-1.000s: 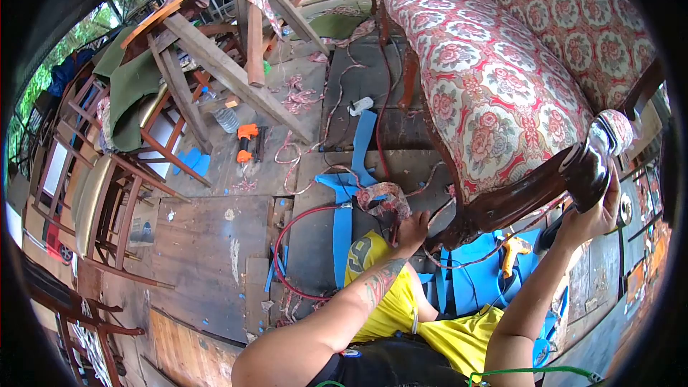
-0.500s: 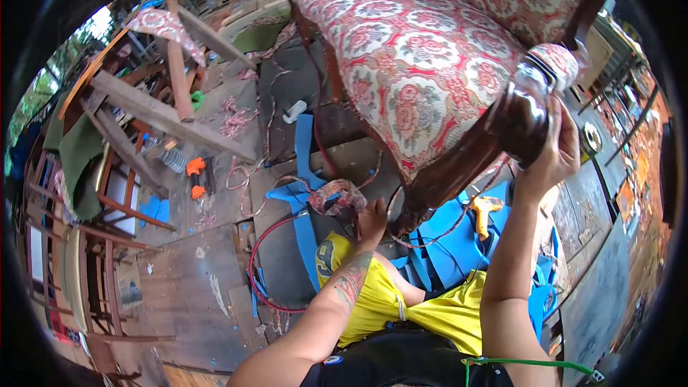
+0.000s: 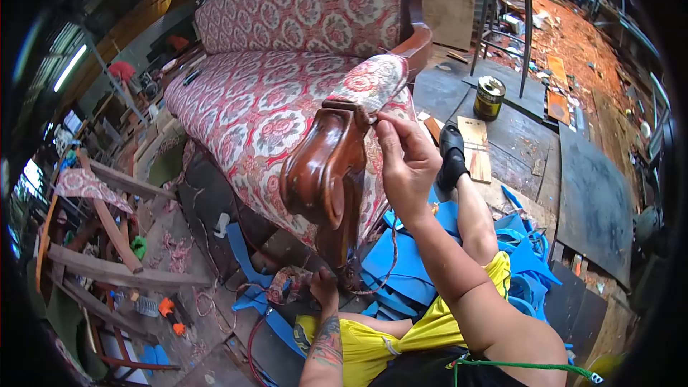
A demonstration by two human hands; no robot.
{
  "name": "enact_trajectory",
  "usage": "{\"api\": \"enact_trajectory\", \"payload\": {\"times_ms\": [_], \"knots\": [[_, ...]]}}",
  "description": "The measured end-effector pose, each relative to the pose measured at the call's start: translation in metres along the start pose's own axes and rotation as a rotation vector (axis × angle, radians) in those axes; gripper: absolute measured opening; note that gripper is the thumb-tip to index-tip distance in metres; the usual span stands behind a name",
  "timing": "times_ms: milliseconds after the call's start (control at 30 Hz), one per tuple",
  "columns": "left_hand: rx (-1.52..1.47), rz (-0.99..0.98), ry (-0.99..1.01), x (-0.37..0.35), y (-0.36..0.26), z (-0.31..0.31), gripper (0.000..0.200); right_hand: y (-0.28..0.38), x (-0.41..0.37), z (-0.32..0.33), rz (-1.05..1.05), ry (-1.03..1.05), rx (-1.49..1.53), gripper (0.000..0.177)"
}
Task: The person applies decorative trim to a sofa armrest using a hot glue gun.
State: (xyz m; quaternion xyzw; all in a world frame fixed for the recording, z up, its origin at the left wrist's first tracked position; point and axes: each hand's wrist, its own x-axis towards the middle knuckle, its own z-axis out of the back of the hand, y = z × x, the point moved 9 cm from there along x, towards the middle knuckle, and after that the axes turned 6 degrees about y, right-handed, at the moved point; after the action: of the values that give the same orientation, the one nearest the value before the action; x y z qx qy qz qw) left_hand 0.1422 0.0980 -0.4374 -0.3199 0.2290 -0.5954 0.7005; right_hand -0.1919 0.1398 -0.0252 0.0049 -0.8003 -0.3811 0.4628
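Note:
A sofa (image 3: 279, 129) with red and cream floral upholstery stands in front of me. Its carved, glossy brown wooden arm (image 3: 326, 165) points toward me, topped by a floral arm pad (image 3: 371, 79). At the front edge of that pad, my right hand (image 3: 410, 161) pinches thumb and finger together; what lies between the fingertips is too small to make out. Low beside the sofa's front leg (image 3: 338, 247), my left hand (image 3: 325, 290) is closed on a bundle of floral fabric trim (image 3: 285, 285).
Blue foam-like sheets (image 3: 401, 265) lie around my legs. A can (image 3: 489, 98) stands on boards at the right, beyond my shoe (image 3: 451, 154). Wooden frame pieces (image 3: 122, 265) and an orange tool (image 3: 170, 315) are at the left. A red hose (image 3: 254, 344) curves over the floor.
My view has swung up and to the right. My right hand has gone from the side of the wooden arm to the pad's front edge. The left hand stays low by the leg.

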Motion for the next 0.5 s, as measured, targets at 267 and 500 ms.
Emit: {"api": "enact_trajectory", "payload": {"times_ms": [267, 500], "knots": [[-0.06, -0.043, -0.013, 0.002, 0.012, -0.008, 0.042, 0.015, 0.005, 0.004, 0.1, 0.023, -0.069, 0.017], [-0.139, -0.101, -0.047, 0.005, 0.027, -0.013, 0.042, 0.011, 0.002, 0.006, 0.071, 0.03, -0.035, 0.015]]}}
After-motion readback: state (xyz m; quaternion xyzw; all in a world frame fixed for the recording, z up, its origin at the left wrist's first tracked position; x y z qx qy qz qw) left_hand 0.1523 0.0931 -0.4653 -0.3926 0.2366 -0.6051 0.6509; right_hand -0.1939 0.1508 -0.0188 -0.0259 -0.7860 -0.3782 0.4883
